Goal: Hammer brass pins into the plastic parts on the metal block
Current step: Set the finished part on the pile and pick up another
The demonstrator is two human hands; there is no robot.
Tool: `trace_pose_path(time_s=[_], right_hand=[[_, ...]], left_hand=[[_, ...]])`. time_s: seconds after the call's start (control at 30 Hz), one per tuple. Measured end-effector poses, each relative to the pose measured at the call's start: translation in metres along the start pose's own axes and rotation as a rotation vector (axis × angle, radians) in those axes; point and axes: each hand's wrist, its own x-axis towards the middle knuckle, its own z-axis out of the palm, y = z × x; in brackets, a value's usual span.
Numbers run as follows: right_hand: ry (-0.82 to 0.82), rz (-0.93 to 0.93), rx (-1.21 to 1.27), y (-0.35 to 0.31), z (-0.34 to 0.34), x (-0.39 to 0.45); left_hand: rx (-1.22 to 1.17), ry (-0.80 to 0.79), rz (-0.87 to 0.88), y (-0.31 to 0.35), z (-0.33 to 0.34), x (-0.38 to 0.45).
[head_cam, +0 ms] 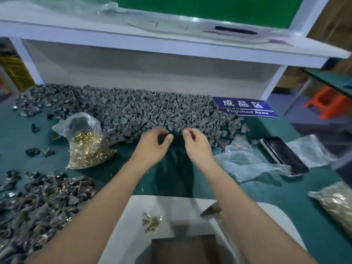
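A big heap of grey plastic parts point(133, 109) runs across the back of the green table. Both my hands reach to its near edge. My left hand point(152, 143) has its fingers curled and apart, with nothing visibly held. My right hand point(196, 143) is beside it, fingertips touching the heap's edge, also with nothing seen in it. Near me, a dark metal block point(182, 248) sits on a white board point(122, 221). Several loose brass pins point(151, 221) lie on the board. A hammer head point(210, 210) shows beside my right forearm.
An open clear bag of brass pins point(85, 147) stands left of my hands. A pile of dark parts with pins point(38, 202) fills the near left. A phone point(283, 155) and crumpled plastic point(245, 162) lie right. Another bag point(335, 204) is far right. A blue sign point(245, 108) lies at the back right.
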Motion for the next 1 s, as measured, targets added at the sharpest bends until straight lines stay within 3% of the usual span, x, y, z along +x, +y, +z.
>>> trace_pose_path(time_s=[0.13,0.2,0.3,0.4,0.63,1.0], right_hand=[[0.026,0.026,-0.014,0.006,0.01,0.029],[0.038,-0.042,-0.059,0.007,0.019,0.043],[0.059,-0.221,-0.249,0.004,0.042,0.068],[0.074,-0.268,-0.427,0.006,0.06,0.102],[0.057,-0.001,-0.487,0.013,0.057,0.183],[0.055,0.429,-0.717,0.018,0.032,0.273]], left_hand=[[0.286,0.043,-0.082,-0.025,0.003,0.035],[0.314,0.072,-0.151,-0.035,0.001,0.052],[0.341,0.133,-0.214,-0.053,-0.008,0.082],[0.484,0.099,-0.326,-0.07,-0.016,0.112],[0.703,0.024,-0.504,-0.109,-0.031,0.162],[0.777,0.042,-0.726,-0.137,-0.058,0.227]])
